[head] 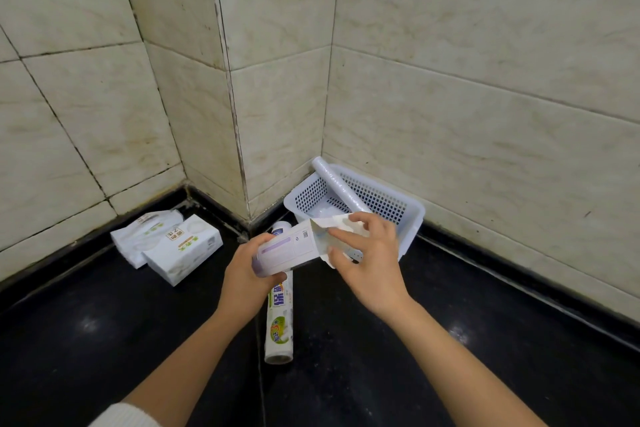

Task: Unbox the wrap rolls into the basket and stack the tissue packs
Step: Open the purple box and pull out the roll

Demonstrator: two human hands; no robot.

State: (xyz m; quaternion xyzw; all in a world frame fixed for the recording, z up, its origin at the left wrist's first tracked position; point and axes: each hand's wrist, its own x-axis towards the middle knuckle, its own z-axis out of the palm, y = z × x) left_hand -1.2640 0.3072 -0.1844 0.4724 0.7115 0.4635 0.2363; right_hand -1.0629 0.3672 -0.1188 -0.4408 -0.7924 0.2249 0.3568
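Note:
My left hand grips a white and lilac wrap box near its lower end, held above the black counter. My right hand pinches the box's opened end flap. Behind the hands, a white perforated basket stands in the wall corner with one clear wrap roll leaning in it. A labelled wrap roll lies on the counter under my left hand, pointing toward me. Two white tissue packs lie side by side at the left near the wall.
Beige tiled walls close in on the left, back and right, with a protruding corner between the tissue packs and the basket. The black glossy counter stretches toward me.

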